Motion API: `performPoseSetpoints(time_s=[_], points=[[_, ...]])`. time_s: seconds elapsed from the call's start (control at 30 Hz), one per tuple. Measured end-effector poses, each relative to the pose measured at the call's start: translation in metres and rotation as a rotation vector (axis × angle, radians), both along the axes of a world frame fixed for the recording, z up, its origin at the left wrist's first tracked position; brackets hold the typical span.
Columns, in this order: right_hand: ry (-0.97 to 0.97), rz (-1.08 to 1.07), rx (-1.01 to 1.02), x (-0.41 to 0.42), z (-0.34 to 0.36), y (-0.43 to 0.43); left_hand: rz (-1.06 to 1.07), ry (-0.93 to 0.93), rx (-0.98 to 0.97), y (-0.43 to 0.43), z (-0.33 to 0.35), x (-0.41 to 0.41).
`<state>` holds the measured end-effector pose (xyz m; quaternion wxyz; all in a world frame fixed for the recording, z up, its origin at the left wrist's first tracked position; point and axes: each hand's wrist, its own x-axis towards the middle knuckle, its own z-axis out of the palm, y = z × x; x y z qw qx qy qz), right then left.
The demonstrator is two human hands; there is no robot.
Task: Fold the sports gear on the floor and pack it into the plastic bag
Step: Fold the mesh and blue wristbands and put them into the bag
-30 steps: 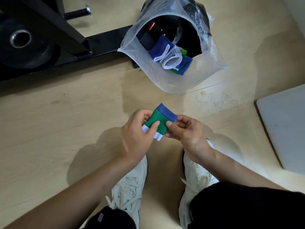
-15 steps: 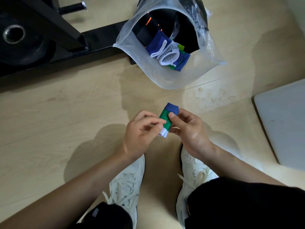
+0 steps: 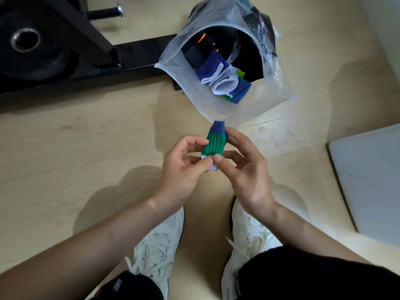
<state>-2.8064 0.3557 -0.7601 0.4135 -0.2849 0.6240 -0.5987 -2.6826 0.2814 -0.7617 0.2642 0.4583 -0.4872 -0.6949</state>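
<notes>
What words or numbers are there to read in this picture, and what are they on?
None can be read.
Dark mark on the white mesh piece in the plastic bag: too small.
Grey patch on the black clothing: blurred.
Orange marks on black gear in the bag: illegible.
Green knit piece: no writing shows.

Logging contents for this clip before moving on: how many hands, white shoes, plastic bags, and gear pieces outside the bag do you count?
Hands: 2, the left hand and the right hand, both pinching the green knit piece
White shoes: 2, the left shoe and the right shoe
Plastic bag: 1
Gear pieces outside the bag: 1, the green knit piece
Total: 6
</notes>
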Motion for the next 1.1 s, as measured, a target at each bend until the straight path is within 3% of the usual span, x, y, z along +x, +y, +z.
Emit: performPoseSetpoints(time_s=[0.13, 0.23, 0.47, 0.7, 0.8, 0.9, 1.0, 1.1], points=[[0.119, -0.034, -0.051, -0.006, 0.008, -0.01, 0.03, 0.065, 0.004, -0.004, 0.009, -0.008], [0.37, 0.023, -0.097, -0.022, 0.018, -0.023, 0.059, 0.069, -0.008, -0.017, 0.016, -0.014], [0.942, 0.133, -0.046, -0.084, 0.013, -0.116, 0.378, -0.045, 0.036, -0.077, 0.019, -0.032], [1.491, 0.616, 0.12, -0.102, -0.048, -0.19, 0.427, -0.139, 0.015, -0.092, 0.008, -0.06], [1.836, 0.778, 0.174, -0.115, -0.057, -0.203, 0.434, -0.12, -0.011, -0.094, 0.012, -0.057], [1.946, 0.823, 0.416, -0.117, -0.042, -0.216, 0.413, -0.076, -0.048, -0.1, 0.022, -0.056], [2.062, 0.847, 0.532, -0.12, -0.028, -0.233, 0.39, -0.037, -0.103, -0.107, 0.032, -0.056], [1.933, 0.96, 0.582, -0.133, -0.011, -0.248, 0.362, 0.003, -0.151, -0.114, 0.039, -0.056]])
